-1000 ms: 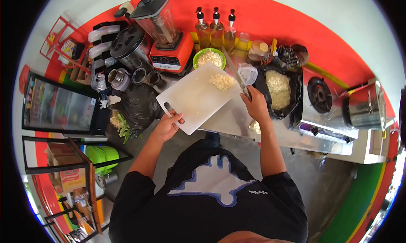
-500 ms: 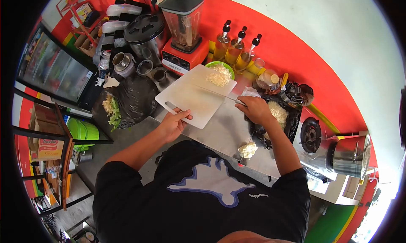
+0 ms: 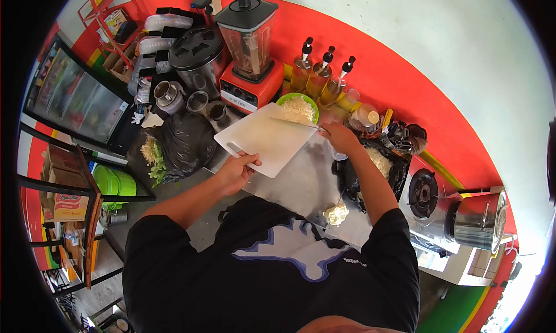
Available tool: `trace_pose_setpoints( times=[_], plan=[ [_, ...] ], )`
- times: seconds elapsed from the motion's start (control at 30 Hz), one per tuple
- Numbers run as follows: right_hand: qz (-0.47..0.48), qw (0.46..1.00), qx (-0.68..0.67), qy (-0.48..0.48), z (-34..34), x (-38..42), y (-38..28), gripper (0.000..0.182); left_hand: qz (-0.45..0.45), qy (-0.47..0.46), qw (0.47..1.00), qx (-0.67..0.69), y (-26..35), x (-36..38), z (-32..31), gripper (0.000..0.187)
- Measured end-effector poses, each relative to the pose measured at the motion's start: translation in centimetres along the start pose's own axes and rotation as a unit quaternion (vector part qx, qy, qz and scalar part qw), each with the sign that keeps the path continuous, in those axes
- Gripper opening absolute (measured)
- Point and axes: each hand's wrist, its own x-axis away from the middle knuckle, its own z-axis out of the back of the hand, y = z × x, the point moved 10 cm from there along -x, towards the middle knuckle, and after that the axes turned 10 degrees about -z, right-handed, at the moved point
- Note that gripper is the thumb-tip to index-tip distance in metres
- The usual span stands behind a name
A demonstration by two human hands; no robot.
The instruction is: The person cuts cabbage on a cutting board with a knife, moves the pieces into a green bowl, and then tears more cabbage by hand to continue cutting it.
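My left hand (image 3: 242, 169) grips the white cutting board (image 3: 269, 137) near its handle slot, thumb on top. The board is held over the steel counter (image 3: 295, 199), its far edge at a green bowl (image 3: 315, 107). In the bowl lie pale chopped pieces (image 3: 298, 108). My right hand (image 3: 339, 137) is closed on the handle of a knife (image 3: 292, 122), whose blade lies along the board's far edge beside the bowl. A pale whitish clump (image 3: 336, 214) rests near the counter's front edge.
A red blender (image 3: 252, 86) and pump bottles (image 3: 319, 72) stand behind the bowl. Black plastic bags (image 3: 185, 139) are at the left; another, with pale food (image 3: 379, 162), is under my right forearm. A stove burner (image 3: 423, 193) and pot (image 3: 478, 220) are at the right.
The knife and my right hand have moved toward the bowl. The chopped pieces that lay on the board's far part are now off it, and more fill the bowl.
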Motion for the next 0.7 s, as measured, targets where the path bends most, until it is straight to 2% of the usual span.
trace_pose_setpoints(
  times=[0.27,0.4,0.47,0.6,0.7],
  plan=[
    [0.011,0.999,-0.046,0.027,-0.5,-4.2,1.5,0.027,0.0,0.01,1.0,-0.004,0.6,0.4,0.0,0.006],
    [-0.026,0.997,-0.077,-0.011,-2.3,-5.6,3.2,0.026,-0.002,0.01,1.0,-0.023,0.8,0.4,0.5,0.007],
    [-0.024,0.997,-0.057,0.052,-2.0,-5.4,3.7,0.027,0.006,0.025,0.999,-0.039,1.1,0.4,0.4,0.011],
    [-0.081,0.996,-0.042,0.023,-2.4,-5.0,4.1,0.027,0.012,0.018,0.997,-0.079,1.6,0.3,0.4,0.014],
    [-0.076,0.99,-0.094,0.069,-1.4,-3.6,2.6,0.026,0.007,0.018,0.995,-0.094,1.6,0.2,0.6,0.014]
  ],
)
